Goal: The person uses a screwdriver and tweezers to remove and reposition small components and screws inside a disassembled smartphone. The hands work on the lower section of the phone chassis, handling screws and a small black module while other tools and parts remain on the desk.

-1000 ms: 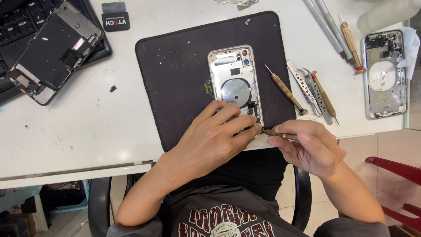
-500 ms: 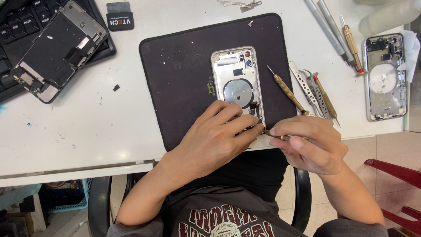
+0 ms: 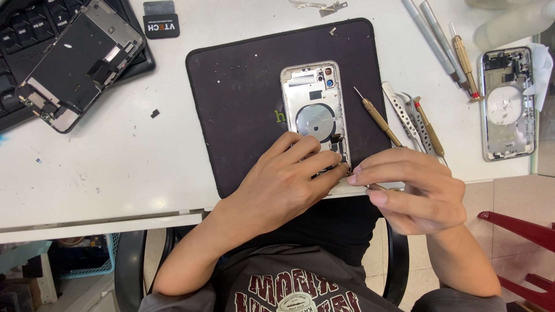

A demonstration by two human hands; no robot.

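An opened phone housing with a round coil lies face up on a black mat. My left hand lies over the housing's lower end, fingers pressing it down and covering that end. My right hand sits just right of it at the table edge, fingers pinched on a thin metal tool. Its fingertips meet my left fingertips at the housing's bottom right corner. The tool's tip is hidden between the fingers.
A detached phone screen rests on a black keyboard at the far left. A brass screwdriver and tweezers lie right of the mat. A second opened housing and more drivers lie at the right. A red chair frame stands below.
My right hand has moved left until its fingertips meet my left fingertips, and the tool's tip is now covered. My left hand has stayed on the housing.
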